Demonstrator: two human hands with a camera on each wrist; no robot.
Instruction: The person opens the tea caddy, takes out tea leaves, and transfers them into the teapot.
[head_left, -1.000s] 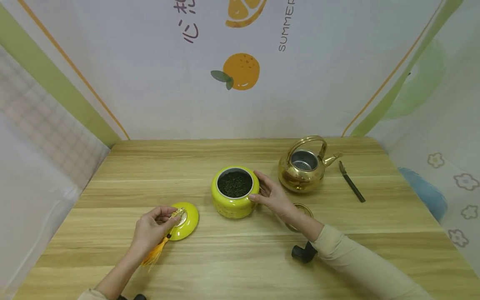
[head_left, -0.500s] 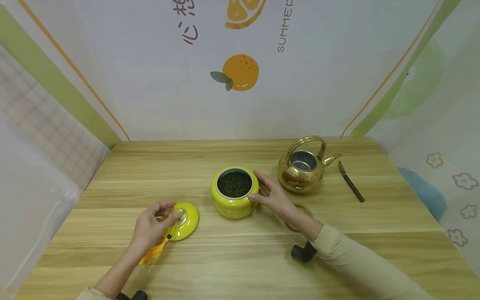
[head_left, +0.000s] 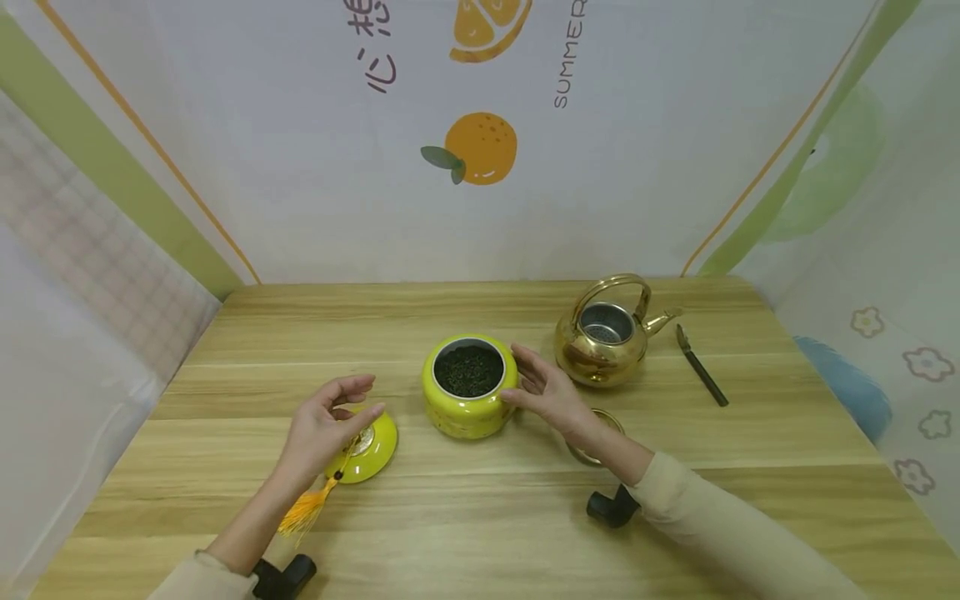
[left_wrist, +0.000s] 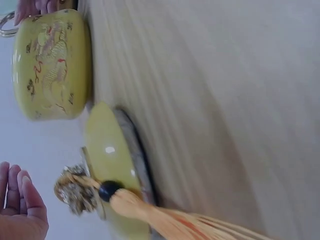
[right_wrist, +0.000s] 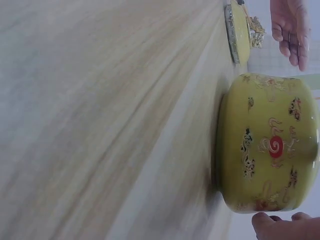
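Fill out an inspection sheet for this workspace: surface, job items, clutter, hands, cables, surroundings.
Surface: wood-grain table, no spill seen.
Job items: yellow jar upright and uncovered, with dark leaves inside; its yellow lid lies beside it, knob up, with an orange tassel.
Clutter: gold kettle without a lid; dark-handled tool to its right; round gold-rimmed piece partly hidden by the right forearm.
Hands: left hand over the yellow lid, apart from its knob; right hand at the jar's side, firmness of contact unclear.
Cables: nothing seen.
Surroundings: white backdrop with fruit print, patterned sheets at both sides.
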